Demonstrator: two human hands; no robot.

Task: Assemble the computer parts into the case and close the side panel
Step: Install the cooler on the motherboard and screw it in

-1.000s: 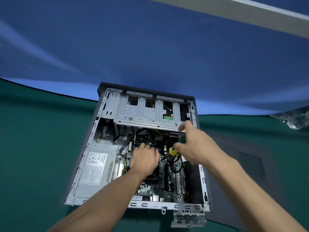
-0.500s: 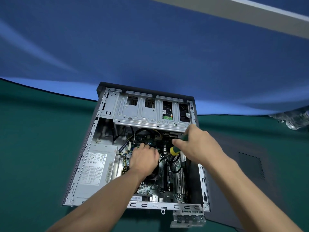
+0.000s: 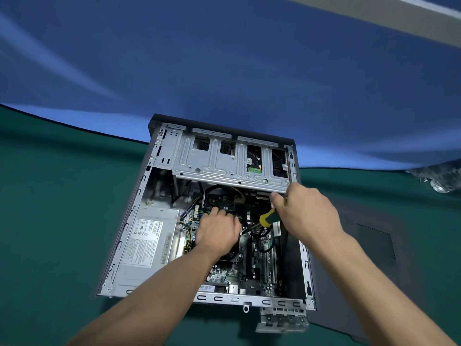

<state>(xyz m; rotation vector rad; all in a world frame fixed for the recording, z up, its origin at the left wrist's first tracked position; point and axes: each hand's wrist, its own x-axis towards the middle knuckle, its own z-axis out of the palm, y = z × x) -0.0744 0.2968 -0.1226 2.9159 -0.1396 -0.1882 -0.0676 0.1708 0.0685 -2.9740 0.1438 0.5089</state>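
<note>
An open computer case (image 3: 129, 221) lies flat on the green table, its motherboard (image 3: 259, 270) exposed. My left hand (image 3: 217, 233) sits over the middle of the board with fingers curled down; what it holds or presses is hidden under it. My right hand (image 3: 306, 216) grips a yellow and green screwdriver (image 3: 268, 218), whose shaft slants down-left to the board beside my left hand. The grey power supply (image 3: 147, 245) sits at the case's left. A metal drive cage (image 3: 224, 166) spans the far end. The dark side panel (image 3: 374, 245) lies flat to the right of the case.
A loose metal bracket (image 3: 282, 319) lies at the case's near right corner. A crumpled clear plastic bag (image 3: 439, 178) sits at the far right. Green table cloth (image 3: 50, 196) surrounds the case, with a blue backdrop behind.
My right hand has drawn its fingers off the drive cage edge and settled lower around the screwdriver handle. My left hand has stayed in place.
</note>
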